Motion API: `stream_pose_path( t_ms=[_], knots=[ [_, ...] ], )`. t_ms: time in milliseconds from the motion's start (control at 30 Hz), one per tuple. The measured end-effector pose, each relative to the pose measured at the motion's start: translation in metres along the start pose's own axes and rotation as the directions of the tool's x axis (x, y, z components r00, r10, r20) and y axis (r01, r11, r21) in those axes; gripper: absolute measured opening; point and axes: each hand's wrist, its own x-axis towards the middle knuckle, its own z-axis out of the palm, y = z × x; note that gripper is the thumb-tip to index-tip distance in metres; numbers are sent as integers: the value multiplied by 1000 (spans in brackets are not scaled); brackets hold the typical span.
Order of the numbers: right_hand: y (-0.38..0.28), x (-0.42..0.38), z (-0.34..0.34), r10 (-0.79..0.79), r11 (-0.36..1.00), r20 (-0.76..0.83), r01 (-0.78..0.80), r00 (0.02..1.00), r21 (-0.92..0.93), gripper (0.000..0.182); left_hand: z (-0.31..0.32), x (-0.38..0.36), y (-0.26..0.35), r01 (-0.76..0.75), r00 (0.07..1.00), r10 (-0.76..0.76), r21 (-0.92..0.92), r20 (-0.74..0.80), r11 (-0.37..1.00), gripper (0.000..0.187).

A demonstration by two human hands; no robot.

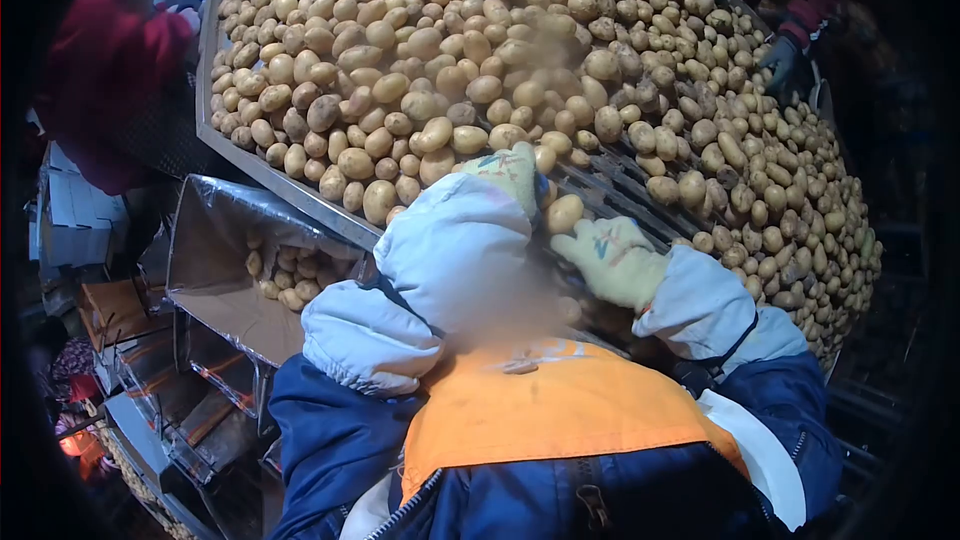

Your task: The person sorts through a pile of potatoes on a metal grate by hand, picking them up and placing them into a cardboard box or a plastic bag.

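Both my hands wear pale yellow-green gloves, with white sleeve covers over the forearms. My left hand (508, 178) is bent down at the front edge of the potato heap (430, 50); its fingertips are turned away from view, so I cannot see what they hold. My right hand (618, 262) lies to the right and nearer to me, with curled fingers against a single yellow potato (565, 213). Between and beyond the hands, dark slats (615, 185) of the sorting table show through a gap in the potatoes.
A metal rim (290, 188) borders the table on the left. Below it stands a lined box (225, 285) with several potatoes inside. A person in a dark red top (110, 70) stands at left; another person's gloved hand (785, 65) reaches in at right. Cartons (75, 215) are stacked at far left.
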Motion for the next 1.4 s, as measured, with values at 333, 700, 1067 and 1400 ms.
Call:
stream_pose_path(
  t_ms=[333, 700, 1067, 1400],
  knots=[
    [28, -14, -44, 358, -130, -121, 178, 926, 975, 32, 24, 10, -5, -25, 997, 30, 75, -69, 997, 36],
    [52, 30, -46, 65, -182, -43, 54, 997, 982, 29, 21, 30, -15, 130, 990, -141, -269, -24, 954, 39],
    [-22, 43, -26, 55, -672, -257, 226, 965, 705, 68, 33, -7, -37, 220, 946, -260, -973, 193, 75, 57],
    [-176, 138, -76, -397, -188, -49, -29, 916, 982, 57, 10, -244, -6, -370, 379, -924, -924, -56, -96, 63]
  ],
)
